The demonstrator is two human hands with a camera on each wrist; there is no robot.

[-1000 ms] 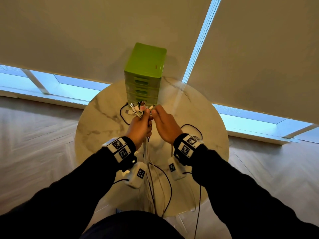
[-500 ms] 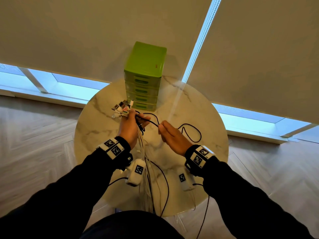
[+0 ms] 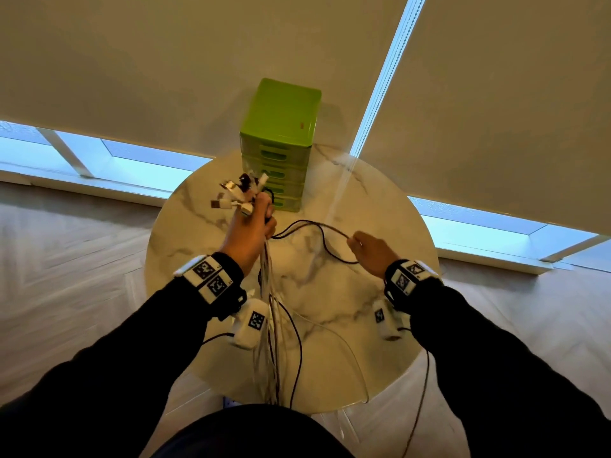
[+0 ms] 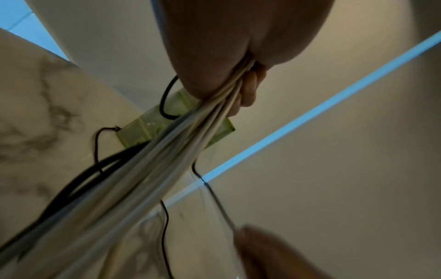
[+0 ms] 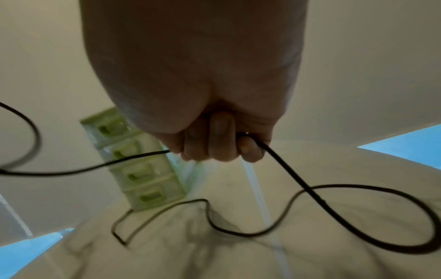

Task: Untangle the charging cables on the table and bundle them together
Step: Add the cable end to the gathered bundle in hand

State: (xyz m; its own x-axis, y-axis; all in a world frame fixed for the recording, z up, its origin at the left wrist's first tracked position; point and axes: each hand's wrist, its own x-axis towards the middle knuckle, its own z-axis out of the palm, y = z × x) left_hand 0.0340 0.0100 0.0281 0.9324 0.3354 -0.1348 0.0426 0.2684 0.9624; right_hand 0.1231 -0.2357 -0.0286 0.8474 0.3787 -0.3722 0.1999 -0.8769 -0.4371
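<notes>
Left hand [image 3: 248,231] grip: fist closed round a bundle of cables [image 3: 268,325], mostly white with some black. Connector ends [image 3: 236,195] fan out above the fist; the rest hangs down across the counter [image 3: 380,206] and over its near edge. Left wrist view confirms it: white cables [image 4: 167,156] squeezed between palm and curled fingers [image 4: 248,94].

Right hand [image 3: 372,252] grip: fingers [image 5: 222,139] curled round a single black cable [image 3: 310,226], held off to the right, well apart from the left hand. That cable runs from the left fist across to the right hand with slack. More of it loops down onto the counter; right wrist view shows the loop [image 5: 358,217] lying on the marble.

Both hands are above the round marble counter. Green drawer unit [image 3: 281,133] stands at the far edge, just behind the left hand's connector ends. A thin pale cable [image 3: 344,342] arcs over the near right part of the counter.
</notes>
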